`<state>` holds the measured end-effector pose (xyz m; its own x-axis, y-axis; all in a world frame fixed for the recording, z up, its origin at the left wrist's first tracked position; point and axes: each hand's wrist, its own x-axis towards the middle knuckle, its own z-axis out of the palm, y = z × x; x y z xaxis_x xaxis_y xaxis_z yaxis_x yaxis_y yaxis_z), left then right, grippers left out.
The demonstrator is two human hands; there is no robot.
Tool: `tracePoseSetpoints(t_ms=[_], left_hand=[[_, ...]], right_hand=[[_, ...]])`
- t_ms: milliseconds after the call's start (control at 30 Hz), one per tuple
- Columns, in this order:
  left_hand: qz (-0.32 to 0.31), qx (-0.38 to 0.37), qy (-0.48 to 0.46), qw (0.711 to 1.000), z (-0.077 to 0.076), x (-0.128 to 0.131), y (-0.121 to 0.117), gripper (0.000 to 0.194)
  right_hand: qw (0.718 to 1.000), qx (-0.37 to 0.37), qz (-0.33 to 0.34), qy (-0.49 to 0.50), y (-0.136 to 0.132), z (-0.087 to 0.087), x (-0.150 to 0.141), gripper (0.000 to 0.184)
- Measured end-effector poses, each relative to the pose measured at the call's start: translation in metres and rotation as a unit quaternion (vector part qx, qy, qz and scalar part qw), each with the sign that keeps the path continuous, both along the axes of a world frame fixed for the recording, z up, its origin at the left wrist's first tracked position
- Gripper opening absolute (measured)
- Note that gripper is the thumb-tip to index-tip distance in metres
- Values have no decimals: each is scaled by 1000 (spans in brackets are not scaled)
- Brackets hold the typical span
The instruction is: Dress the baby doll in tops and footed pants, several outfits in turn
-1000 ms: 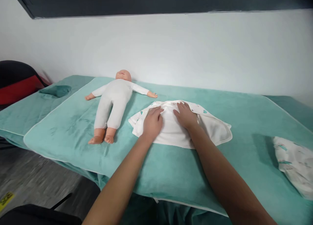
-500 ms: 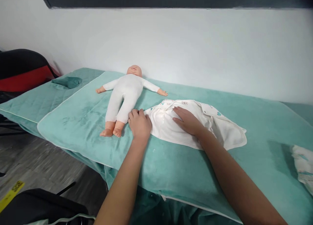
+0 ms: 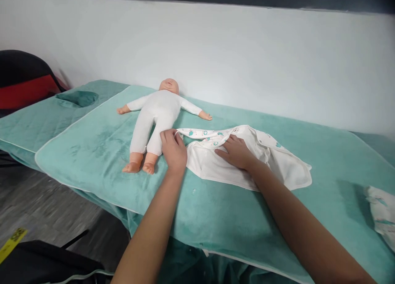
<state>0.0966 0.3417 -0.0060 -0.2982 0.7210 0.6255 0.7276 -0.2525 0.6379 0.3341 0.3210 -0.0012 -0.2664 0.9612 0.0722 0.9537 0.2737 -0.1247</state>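
A massage bed [image 3: 228, 222] and baby doll [image 3: 162, 105] suggest a care-training room.

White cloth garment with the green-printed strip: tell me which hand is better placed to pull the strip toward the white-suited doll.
Probably the left hand: it appears to grip the strip by the end nearest the doll. The right hand rests on the garment's middle, seemingly better placed to steady it.

Soft light is brightening the white wall [image 3: 216, 61] | patterned bundle [image 3: 382, 214] is casting a faint leftward shadow on the green cover [image 3: 333, 160] | floor [image 3: 55, 197] is lying dim | print on yellow strip [image 3: 12, 244] is blurring | wide-angle distortion is stretching the edges
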Motion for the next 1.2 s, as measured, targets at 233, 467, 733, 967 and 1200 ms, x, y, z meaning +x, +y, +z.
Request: tracePoseSetpoints(t_ms=[233, 467, 733, 967, 1200], left_hand=[[-23, 46, 85, 995, 0, 2, -8, 26], [-117, 57, 161, 978, -2, 2, -18, 26], [-317, -6, 337, 886, 3, 7, -53, 23], [-242, -5, 330, 912, -1, 5, -75, 35], [-330, 54, 345, 877, 3, 10, -83, 26]], right_hand=[[993, 5, -38, 108, 37, 14, -23, 37], [973, 38, -168, 155, 67, 2, -42, 52], [984, 99, -78, 122, 65, -15, -27, 30], [993, 86, 5, 75, 64, -15, -15, 27], [996, 70, 27, 39, 64, -19, -7, 35]])
